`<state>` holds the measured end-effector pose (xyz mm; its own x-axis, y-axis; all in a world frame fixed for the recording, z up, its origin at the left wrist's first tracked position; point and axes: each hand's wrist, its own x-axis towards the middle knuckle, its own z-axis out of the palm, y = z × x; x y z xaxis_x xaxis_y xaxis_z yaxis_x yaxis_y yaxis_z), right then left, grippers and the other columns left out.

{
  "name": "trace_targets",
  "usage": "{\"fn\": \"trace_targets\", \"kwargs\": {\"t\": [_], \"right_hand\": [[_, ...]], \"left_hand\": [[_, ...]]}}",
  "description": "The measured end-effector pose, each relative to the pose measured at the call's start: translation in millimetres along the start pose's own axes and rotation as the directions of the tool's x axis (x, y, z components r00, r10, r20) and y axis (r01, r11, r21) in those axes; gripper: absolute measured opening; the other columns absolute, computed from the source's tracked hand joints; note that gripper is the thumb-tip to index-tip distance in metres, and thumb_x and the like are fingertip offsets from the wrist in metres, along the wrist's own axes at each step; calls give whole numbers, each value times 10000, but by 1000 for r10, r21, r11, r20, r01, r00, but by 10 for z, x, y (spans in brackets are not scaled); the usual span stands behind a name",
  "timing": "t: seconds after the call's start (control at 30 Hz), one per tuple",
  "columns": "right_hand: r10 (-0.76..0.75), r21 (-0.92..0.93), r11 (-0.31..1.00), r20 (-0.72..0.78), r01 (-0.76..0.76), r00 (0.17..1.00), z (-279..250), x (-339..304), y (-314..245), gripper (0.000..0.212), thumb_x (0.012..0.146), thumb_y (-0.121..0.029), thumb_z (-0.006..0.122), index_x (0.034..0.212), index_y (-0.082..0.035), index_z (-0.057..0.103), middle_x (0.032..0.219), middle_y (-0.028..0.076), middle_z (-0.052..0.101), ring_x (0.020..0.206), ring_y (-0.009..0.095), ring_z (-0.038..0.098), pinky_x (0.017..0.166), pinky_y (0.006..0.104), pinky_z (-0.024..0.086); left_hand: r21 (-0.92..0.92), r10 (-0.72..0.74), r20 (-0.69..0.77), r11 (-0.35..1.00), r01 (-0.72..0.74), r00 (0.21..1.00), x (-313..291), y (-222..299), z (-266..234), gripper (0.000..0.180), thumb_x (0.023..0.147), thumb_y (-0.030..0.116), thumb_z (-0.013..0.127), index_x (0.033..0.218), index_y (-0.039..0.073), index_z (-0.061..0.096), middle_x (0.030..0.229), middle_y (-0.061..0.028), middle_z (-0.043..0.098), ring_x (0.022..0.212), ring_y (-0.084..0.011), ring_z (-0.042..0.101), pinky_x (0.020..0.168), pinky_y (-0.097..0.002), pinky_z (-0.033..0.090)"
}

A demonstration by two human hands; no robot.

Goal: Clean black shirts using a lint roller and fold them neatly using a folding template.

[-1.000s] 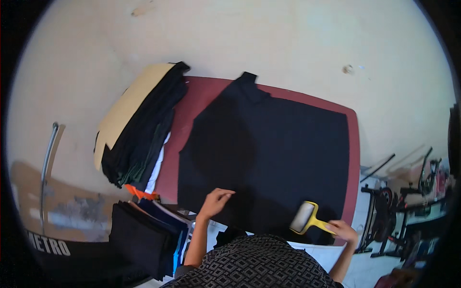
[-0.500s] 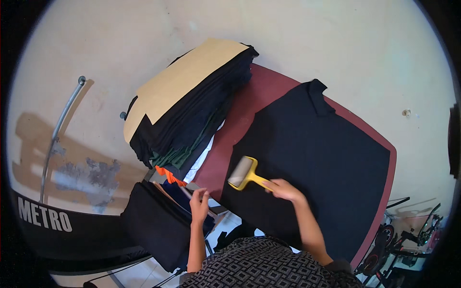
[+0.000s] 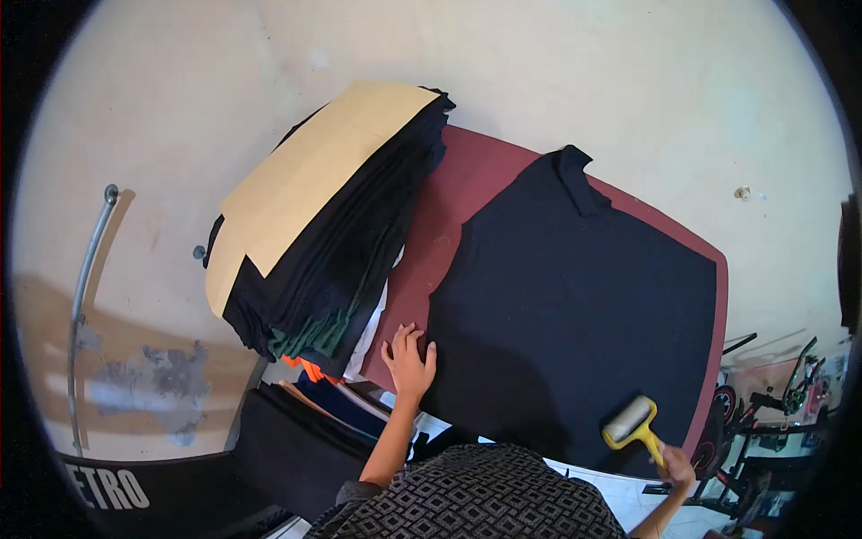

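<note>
A black collared shirt (image 3: 575, 314) lies spread out on the dark red table (image 3: 485, 148). My right hand (image 3: 677, 467) grips the yellow handle of a lint roller (image 3: 631, 420), whose pale cylinder is over the shirt's near right part; I cannot tell whether it touches the cloth. At the table's near left edge, my left hand (image 3: 409, 361) has its fingers apart and holds nothing. Its thumb side is beside the shirt's left edge, by the bare strip of red tabletop.
Left on the table rises a tall stack of dark folded garments (image 3: 359, 225), topped by a tan cardboard pattern (image 3: 314, 171). Below it are more dark cloths (image 3: 296, 449). A curved metal rail (image 3: 83, 305) is on the left wall, and a bicycle (image 3: 763, 422) stands at right.
My right hand has carried the lint roller from the shirt's left side to its near right part. My left hand has moved right and up to the table edge, its fingers now spread.
</note>
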<state>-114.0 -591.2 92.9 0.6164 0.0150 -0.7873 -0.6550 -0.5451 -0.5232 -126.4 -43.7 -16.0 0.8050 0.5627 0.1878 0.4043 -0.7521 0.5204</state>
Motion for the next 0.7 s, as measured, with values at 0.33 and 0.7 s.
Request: {"fn": "trace_targets", "kwargs": {"t": [0.33, 0.7], "right_hand": [[-585, 491, 769, 282, 410, 760, 2361, 1434, -3297, 521, 840, -553, 409, 738, -56, 526, 465, -18, 404, 325, 74, 339, 311, 210, 227], [-773, 257, 569, 491, 781, 402, 5044, 727, -5542, 509, 836, -542, 401, 711, -68, 539, 556, 24, 492, 405, 111, 417, 372, 252, 321]], "left_hand": [[37, 34, -44, 999, -32, 998, 8, -87, 6, 348, 782, 307, 524, 1048, 84, 502, 1182, -68, 444, 1186, -235, 348, 982, -490, 175], [58, 18, -34, 998, -16, 999, -33, -47, 27, 368, 787, 339, 503, 1070, 103, 502, 1194, -44, 443, 1195, -212, 340, 987, -474, 170]]}}
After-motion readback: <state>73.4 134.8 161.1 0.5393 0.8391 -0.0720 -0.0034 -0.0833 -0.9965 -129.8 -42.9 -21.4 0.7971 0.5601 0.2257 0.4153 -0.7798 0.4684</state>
